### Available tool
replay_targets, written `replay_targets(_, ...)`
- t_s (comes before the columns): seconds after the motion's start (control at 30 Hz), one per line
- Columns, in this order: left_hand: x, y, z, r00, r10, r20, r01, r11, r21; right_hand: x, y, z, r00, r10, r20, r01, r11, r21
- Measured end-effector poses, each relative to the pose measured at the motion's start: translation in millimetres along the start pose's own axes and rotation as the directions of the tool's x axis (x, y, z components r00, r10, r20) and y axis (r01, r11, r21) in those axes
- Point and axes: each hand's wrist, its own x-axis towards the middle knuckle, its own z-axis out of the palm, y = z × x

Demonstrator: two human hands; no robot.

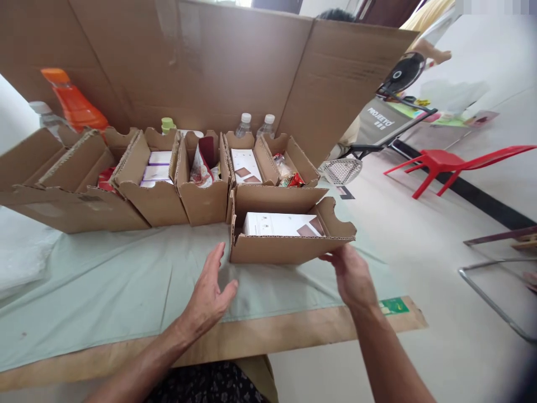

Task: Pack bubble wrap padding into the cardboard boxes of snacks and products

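A long open-topped cardboard box [289, 249] sits crosswise on the table, in front of a row of similar boxes. Inside it lies a white carton [281, 225] with brown diamond shapes printed at one end. My left hand [212, 291] is just left of this box, apart from it, thumb and fingers spread and holding nothing. At the lower right corner of the box, my right hand [354, 274] has its fingers curled against the cardboard; the fingertips are partly hidden behind and under it.
Behind stand more cardboard boxes [163, 204], holding cartons, packets and pouches. Bottles, one an orange bottle [79, 106], stand before a tall cardboard screen [235, 67]. Green cloth [126, 280] covers the table up to its wooden edge [302, 333]. A red chair [448, 162] stands at right.
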Motion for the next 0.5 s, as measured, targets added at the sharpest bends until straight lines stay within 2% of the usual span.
replay_targets(0.1,10.4,-0.6,17.2,1.0,0.019,0.011,-0.019,0.999,-0.051,0.7,7.2,22.8,1.0,-0.009,0.009,0.008,0.995,0.104)
replay_targets(0.23,17.2,1.4,33.3,0.999,0.019,0.028,-0.016,0.994,-0.109,11.2,11.1,31.2,0.998,-0.031,-0.058,0.04,0.984,0.172)
replay_targets(0.4,23.3,-2.9,35.9,1.0,0.017,-0.001,-0.017,0.997,-0.081,17.8,17.2,23.8,0.996,-0.055,-0.07,0.066,0.986,0.153)
replay_targets(0.5,27.8,-8.7,28.0,0.999,0.033,-0.005,-0.033,0.999,-0.038,16.7,-6.9,7.8,0.958,-0.148,-0.247,0.165,0.985,0.052)
